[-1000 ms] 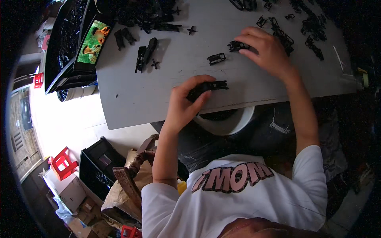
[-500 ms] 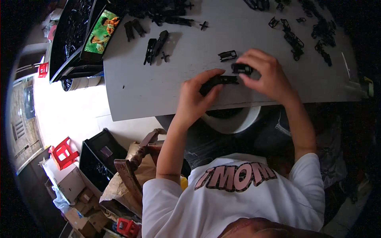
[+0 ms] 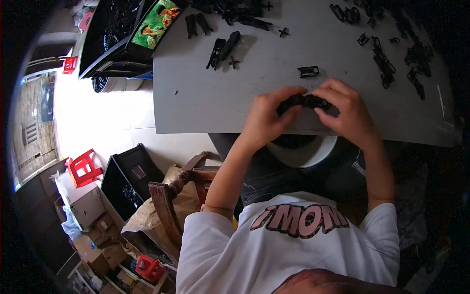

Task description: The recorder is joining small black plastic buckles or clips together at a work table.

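Note:
Above the near edge of the grey table, my left hand is closed around a long black plastic part. My right hand grips a shorter black plastic part by its right end. The two parts meet end to end between my fingertips; whether they are locked together I cannot tell. Just beyond my hands lies a small open black plastic frame. Farther left on the table rest a pair of dark long parts and a small black cross-shaped piece.
A phone showing a video leans on a black bin at the far left. Several black parts lie at the right of the table. Under its edge stands a white bucket; a wooden chair is lower left.
My hands have come together, and the shorter part now meets the end of the longer one. The whole view has shifted, so the table and its things appear farther right.

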`<state>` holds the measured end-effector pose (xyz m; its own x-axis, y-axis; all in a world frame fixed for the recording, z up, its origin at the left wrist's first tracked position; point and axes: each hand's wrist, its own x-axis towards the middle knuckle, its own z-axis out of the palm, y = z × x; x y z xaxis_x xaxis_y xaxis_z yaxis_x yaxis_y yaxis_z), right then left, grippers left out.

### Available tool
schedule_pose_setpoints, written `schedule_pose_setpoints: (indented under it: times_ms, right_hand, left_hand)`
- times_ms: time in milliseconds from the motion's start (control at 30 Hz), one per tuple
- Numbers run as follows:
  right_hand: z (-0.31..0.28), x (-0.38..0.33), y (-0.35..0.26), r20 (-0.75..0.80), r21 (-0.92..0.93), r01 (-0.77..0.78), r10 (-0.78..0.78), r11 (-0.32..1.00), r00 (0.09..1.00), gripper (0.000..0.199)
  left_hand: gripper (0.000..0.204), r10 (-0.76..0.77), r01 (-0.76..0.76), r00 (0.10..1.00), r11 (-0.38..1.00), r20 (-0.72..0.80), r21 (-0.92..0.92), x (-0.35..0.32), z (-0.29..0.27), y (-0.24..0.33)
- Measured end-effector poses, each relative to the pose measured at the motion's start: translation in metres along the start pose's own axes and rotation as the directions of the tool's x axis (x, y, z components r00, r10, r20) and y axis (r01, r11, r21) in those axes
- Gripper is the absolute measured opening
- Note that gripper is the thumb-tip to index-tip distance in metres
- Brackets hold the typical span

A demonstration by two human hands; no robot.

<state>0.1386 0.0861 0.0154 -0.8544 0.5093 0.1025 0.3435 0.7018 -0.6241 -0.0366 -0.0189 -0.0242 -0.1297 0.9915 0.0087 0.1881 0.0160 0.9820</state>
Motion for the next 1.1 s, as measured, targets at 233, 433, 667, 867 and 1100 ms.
schedule_pose_setpoints:
  times_ms: [233,433,667,867,1100]
  right_hand:
    - [0.018,-0.012,-0.019,-0.085,-0.207,0.061,-0.080,0.976,0.993,0.034]
    - [0.004,-0.051,-0.002,0.197,0.283,-0.396,0.351,0.874,0.915,0.028]
    - [0.026,-0.104,0.004,-0.018,0.244,-0.258,0.270,0.935,0.963,0.024]
    - [-0.018,-0.077,0.013,-0.162,0.044,-0.395,0.396,0.918,0.904,0.018]
    - [-0.043,0.013,0.107,-0.482,-0.507,-0.230,-0.052,0.831,0.875,0.019]
  left_hand:
    - [0.036,0.026,-0.004,0.993,0.982,-0.118,0.187,-0.002,0.021,0.002]
    - [0.034,0.140,-0.139,0.988,0.990,0.072,-0.019,-0.023,0.029,0.009]
    - [0.039,0.349,-0.378,0.920,0.910,0.179,0.170,-0.030,0.052,0.011]
    - [0.042,0.589,-0.140,0.799,0.376,-0.120,0.916,0.030,-0.030,0.005]
    - [0.017,0.327,0.117,0.925,0.234,-0.191,0.965,0.046,-0.066,-0.006]
